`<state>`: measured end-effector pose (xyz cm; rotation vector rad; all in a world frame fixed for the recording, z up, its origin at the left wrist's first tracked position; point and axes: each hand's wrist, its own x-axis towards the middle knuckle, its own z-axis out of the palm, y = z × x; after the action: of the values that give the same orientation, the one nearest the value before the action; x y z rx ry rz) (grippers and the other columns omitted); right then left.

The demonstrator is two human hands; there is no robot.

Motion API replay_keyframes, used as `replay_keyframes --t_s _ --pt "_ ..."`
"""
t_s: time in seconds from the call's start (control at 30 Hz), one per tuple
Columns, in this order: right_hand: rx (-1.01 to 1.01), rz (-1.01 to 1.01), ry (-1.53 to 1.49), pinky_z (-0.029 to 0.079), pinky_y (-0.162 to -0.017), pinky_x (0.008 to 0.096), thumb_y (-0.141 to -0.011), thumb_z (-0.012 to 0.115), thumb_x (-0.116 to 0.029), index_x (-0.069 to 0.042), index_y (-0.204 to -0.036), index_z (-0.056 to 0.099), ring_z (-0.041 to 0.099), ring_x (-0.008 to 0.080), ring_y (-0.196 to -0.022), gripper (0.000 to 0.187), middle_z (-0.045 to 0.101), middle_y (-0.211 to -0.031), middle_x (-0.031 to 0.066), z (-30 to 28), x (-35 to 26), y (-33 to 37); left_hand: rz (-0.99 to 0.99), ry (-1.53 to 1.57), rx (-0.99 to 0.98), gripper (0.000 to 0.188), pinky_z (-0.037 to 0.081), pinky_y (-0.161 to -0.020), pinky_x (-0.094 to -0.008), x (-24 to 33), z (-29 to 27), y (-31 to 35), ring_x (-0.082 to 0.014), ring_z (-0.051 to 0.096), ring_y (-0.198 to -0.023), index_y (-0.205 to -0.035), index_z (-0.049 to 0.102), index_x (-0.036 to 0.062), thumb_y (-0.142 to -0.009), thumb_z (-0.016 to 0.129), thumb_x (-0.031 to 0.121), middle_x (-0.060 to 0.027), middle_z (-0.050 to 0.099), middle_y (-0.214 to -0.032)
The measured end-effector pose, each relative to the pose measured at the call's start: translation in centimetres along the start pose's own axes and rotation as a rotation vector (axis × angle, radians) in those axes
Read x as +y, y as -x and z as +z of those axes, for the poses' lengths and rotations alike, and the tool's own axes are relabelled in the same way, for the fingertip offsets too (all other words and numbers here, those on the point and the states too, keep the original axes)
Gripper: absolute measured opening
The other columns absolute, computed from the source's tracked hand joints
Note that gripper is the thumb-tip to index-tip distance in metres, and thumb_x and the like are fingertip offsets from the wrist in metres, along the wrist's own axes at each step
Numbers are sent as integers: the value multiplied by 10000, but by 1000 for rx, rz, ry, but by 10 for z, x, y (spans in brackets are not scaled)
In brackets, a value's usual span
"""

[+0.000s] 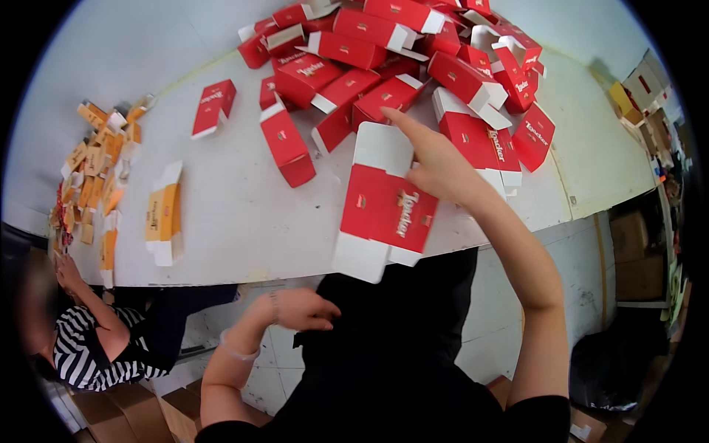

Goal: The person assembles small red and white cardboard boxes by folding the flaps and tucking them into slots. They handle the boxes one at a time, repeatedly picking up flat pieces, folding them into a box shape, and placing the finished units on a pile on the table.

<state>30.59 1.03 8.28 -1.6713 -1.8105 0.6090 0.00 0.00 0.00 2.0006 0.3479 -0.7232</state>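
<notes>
My right hand (443, 164) is at the upper right corner of an unfolded red and white carton (384, 210). The thumb lies at the flap's edge and the index finger stretches along its top; the other fingers are hidden. The carton's white flaps stand out at both ends, and its lower end reaches past the table's front edge. My left hand (301, 310) is empty over my lap, fingers loosely bent and apart. Just right of my right hand lie more flat red cartons (473, 140).
A heap of red boxes (354, 50) covers the table's (244, 214) far middle. One red box (214, 103) and a yellow carton (164, 214) lie left, near a pile of small yellow boxes (96, 159). A person in a striped top (96, 347) sits at left. Cardboard boxes stand on the floor.
</notes>
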Motion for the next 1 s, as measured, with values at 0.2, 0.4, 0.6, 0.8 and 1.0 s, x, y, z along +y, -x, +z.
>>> replay_keyframes --t_s 0.2,0.4,0.6,0.8,1.0 --pt "326 -232 333 487 -828 424 -797 659 -29 10 -1241 511 583 377 -988 470 598 -1056 208 64 9 18 -38 -376 1348 797 357 -1053 -505 71 -33 -40 -434 397 -1322 -1386 409 -60 -770 765 300 -275 420 -1423" --pt "149 -17 265 486 -745 441 -822 713 -266 41 -928 602 604 363 -873 344 631 -840 191 91 17 1 -302 -360 1350 1149 195 -1101 -638 50 -20 -81 -489 212 -1419 -1436 267 -121 -661 788 549 -367 249 -1489" --pt "-49 145 444 429 -771 433 -813 713 -306 -17 -824 658 616 299 -824 294 640 -735 125 78 -8 -7 -214 -263 1478 1181 196 -1121 -599 53 -25 -81 -493 199 -1419 -1446 225 -120 -620 849 449 -359 233 -1492" --pt "247 -309 166 337 -886 431 -767 752 -234 -65 -803 667 533 272 -984 193 627 -986 139 30 -64 29 160 -135 1764 967 441 -977 -489 85 -42 -54 -419 480 -1255 -1443 250 -79 -704 819 177 -280 450 -1361" --pt "672 -608 -153 390 -974 478 -732 778 -146 -44 -1141 615 493 377 -1134 453 559 -1247 212 41 -44 38 633 596 1442 886 482 -991 -373 78 -56 -14 -235 504 -1250 -1502 179 51 -797 706 -50 -130 418 -1421"
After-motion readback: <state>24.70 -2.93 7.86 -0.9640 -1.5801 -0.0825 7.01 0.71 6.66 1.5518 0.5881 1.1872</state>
